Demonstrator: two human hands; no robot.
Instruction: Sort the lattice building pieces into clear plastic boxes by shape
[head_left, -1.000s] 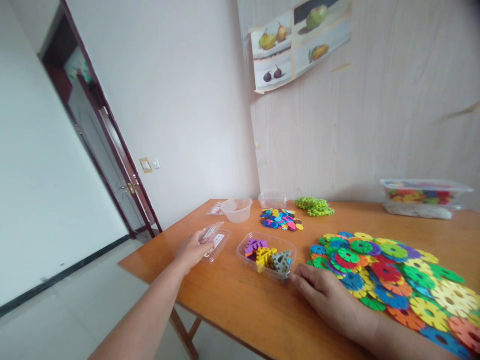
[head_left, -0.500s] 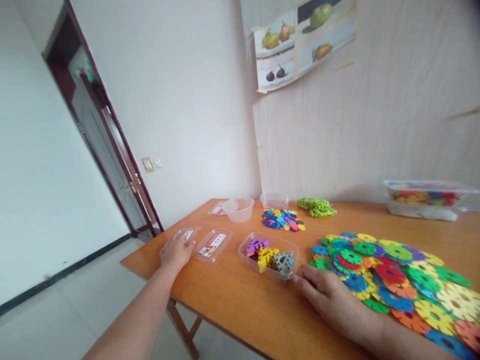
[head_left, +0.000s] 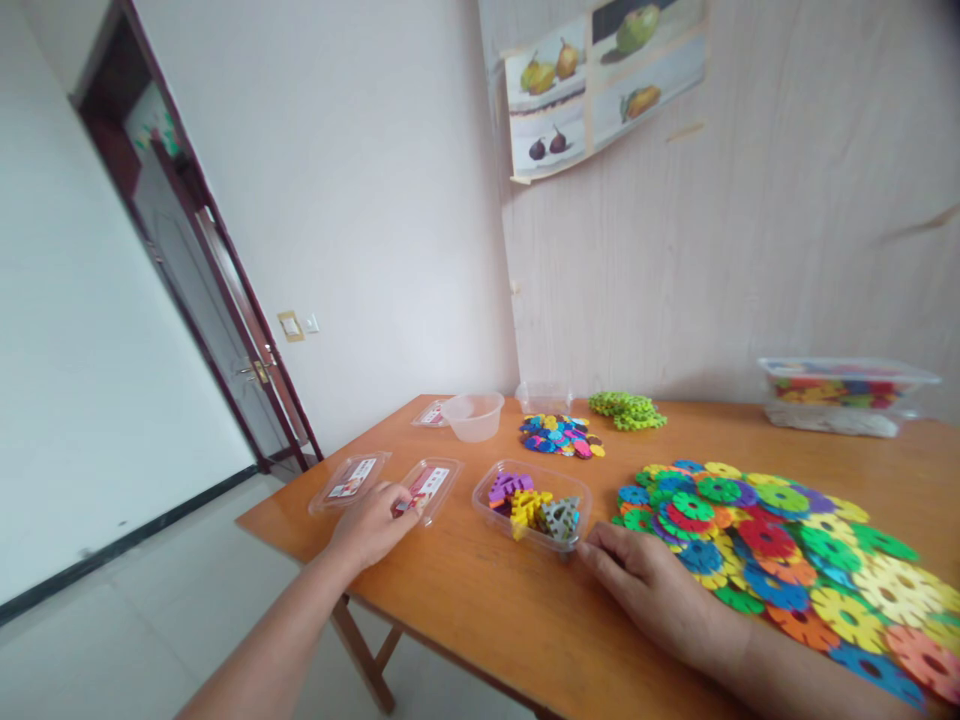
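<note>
My left hand reaches over the near edge of a clear plastic lid with a red and white label; its thumb and forefinger are apart at the lid. To its left lies a second labelled lid. My right hand is curled at the near right corner of a clear plastic tub, thumb and forefinger closed on the rim; its other fingers are folded. Purple pieces, yellow pieces and grey pieces, toothed building pieces, lie in the tub.
A big heap of notched plastic discs covers the table's right side. Behind stand a round bowl, a clear container, small discs, green pieces and a filled box. Another lid lies beside the bowl.
My left hand has moved right, from the left lid to the lid beside it, and the left lid now lies uncovered. My right hand stays at the tub's corner. The view shifts slightly.
</note>
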